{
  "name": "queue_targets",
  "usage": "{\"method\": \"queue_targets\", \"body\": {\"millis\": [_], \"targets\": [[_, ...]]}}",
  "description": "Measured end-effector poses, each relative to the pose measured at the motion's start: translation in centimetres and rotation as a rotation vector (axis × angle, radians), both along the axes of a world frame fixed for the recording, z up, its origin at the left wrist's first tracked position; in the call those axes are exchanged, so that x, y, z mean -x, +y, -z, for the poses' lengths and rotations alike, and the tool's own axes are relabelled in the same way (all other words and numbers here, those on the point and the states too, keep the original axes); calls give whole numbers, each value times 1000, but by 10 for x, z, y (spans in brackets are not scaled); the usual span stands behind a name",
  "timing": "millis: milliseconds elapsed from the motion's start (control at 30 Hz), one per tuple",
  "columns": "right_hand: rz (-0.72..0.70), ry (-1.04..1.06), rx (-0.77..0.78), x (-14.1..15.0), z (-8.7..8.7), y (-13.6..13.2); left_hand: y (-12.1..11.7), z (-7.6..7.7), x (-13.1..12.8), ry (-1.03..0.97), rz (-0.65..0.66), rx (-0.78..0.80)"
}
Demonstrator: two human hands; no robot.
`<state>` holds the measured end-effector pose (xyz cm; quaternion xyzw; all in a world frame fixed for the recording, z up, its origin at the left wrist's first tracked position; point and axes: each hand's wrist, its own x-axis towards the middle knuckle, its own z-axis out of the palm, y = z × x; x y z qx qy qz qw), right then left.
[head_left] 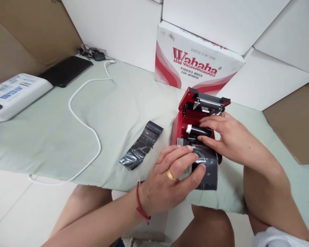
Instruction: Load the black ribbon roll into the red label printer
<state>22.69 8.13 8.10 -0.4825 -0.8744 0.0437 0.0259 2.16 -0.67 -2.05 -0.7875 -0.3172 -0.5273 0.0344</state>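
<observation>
1. The red device (179, 128) stands right of centre on the cloth-covered bench (126, 99), its raised lid (185, 99) at the far side.
2. Inside, the black roll (200, 131) lies with its long axis roughly left to right, white end pointing left.
3. The right hand (230, 135) has its thumb near and fingers far of the roll's right part, narrowly apart; I cannot tell whether it grips.
4. Black film (208, 178) extends toward the near side.
5. The left hand (167, 178) rests thumb and fingertips there, loosely spread; any pinch is unclear.
</observation>
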Motion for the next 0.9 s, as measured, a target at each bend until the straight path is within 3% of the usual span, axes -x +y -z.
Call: {"method": "queue_targets", "body": {"millis": [133, 267, 500, 600, 700, 767, 833, 900], "targets": [[84, -102, 82, 6, 1, 1, -3, 0, 2, 7, 30, 11], [132, -64, 161, 12, 3, 5, -4, 1, 1, -14, 39, 1], [102, -10, 129, 16, 17, 16, -5, 2, 0, -18, 84, 11], [20, 44, 146, 13, 11, 13, -4, 3, 1, -20, 109, 19], [3, 236, 171, 8, -4, 2, -4, 2, 3, -18, 121, 26], [101, 442, 80, 5, -13, -6, -3, 0, 4, -10, 132, 22], [204, 616, -128, 3, -16, -8, -3, -3, 6, -4, 139, 14], [217, 635, -330, 2, -12, -4, -4, -4, 6, -5, 134, 6]]}}
